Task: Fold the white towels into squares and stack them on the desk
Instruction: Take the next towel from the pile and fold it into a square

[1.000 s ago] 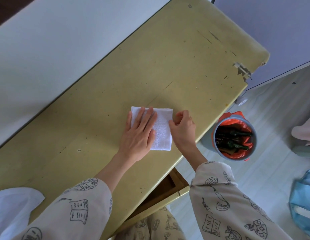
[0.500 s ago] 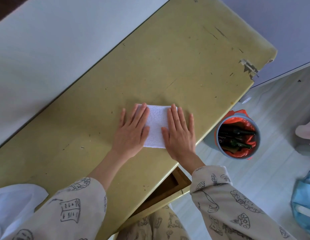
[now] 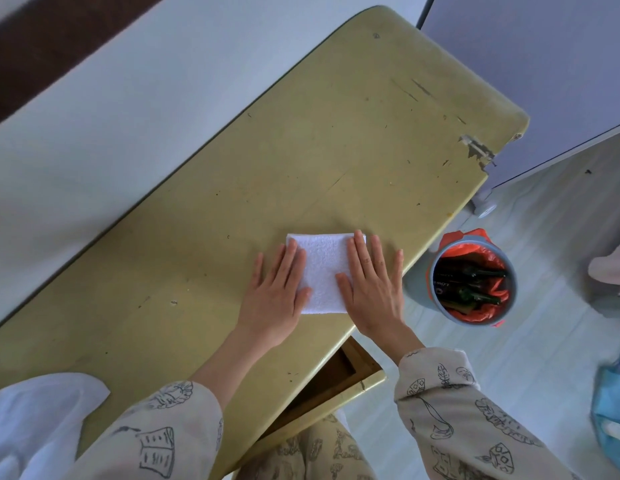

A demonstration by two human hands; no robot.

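Towel, white, folded to a near-square, lies flat on desk nr front edge. L hand & R hand press its sides, fingers straight, slightly apart. White cloth at lower left, possibly more towels.

White towel on olive-yellow desk; cream sleeves with ink doodles; grey bin, orange liner.

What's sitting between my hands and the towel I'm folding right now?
Nothing visible. The left hand and right hand both lie flat directly on the folded white towel, pressing it against the desk.
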